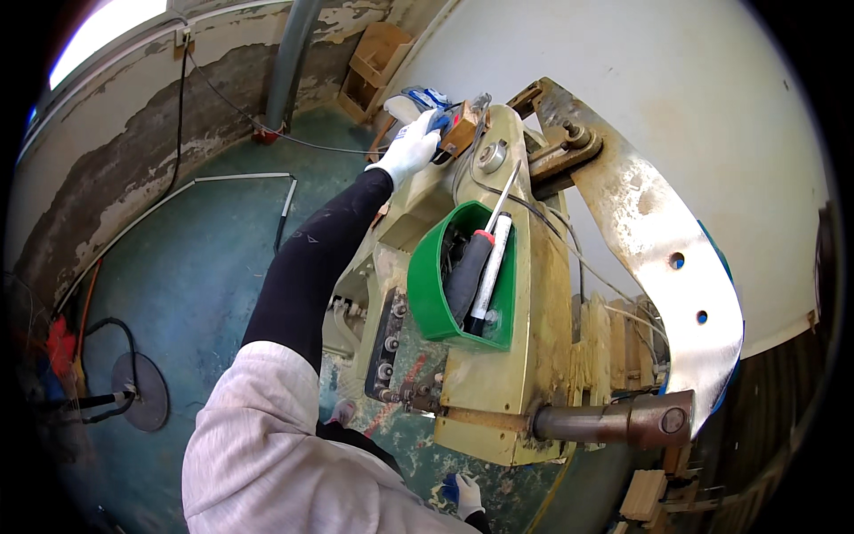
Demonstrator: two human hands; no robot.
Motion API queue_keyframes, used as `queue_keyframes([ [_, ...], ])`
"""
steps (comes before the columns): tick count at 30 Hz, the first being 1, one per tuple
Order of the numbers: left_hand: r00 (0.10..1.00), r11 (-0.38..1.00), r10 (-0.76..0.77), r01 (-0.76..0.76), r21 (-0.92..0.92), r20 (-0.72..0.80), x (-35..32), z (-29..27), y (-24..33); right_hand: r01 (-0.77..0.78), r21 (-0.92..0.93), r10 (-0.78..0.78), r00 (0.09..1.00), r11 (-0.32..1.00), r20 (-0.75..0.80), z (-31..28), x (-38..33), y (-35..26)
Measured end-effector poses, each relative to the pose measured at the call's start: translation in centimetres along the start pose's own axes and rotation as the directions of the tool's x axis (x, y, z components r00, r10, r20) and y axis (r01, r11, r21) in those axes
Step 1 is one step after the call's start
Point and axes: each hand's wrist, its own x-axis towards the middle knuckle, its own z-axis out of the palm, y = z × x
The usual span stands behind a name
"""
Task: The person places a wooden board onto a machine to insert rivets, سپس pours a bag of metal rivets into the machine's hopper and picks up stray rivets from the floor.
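My left hand [411, 149], in a white glove, is stretched far out to the machine's far end. Its fingers curl around something dark blue that I cannot make out, beside a small brown cardboard box [460, 130]. Low in the view is my right hand [467, 495], in a white glove with blue on it; its fingers are too small to read. On the pale yellow-green machine [485, 383] sits a green plastic bin [429, 289]. A screwdriver [469, 274] with a dark handle and a white marker [491, 265] with a black end lean in it.
A bare metal curved arm [663, 214] and a cylinder [614, 423] jut out on the right. Cables [534, 209] run over the machine. A wooden box [378, 67] stands by the peeling wall. Left on the green floor are a round base [140, 392] and hoses.
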Motion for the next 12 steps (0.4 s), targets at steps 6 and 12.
queue_keyframes([
  [6,0.999,0.998,0.012,-0.009,-0.069,0.048,1.0,-0.2,2.7,0.117,-0.163,-0.108,0.992,0.980,0.062,0.6,0.3,-2.4],
  [12,0.983,0.865,-0.047,0.129,-0.485,0.178,-5.3,3.1,-0.1,0.344,-0.229,-0.343,0.938,0.911,0.044,4.8,2.8,-7.0],
])
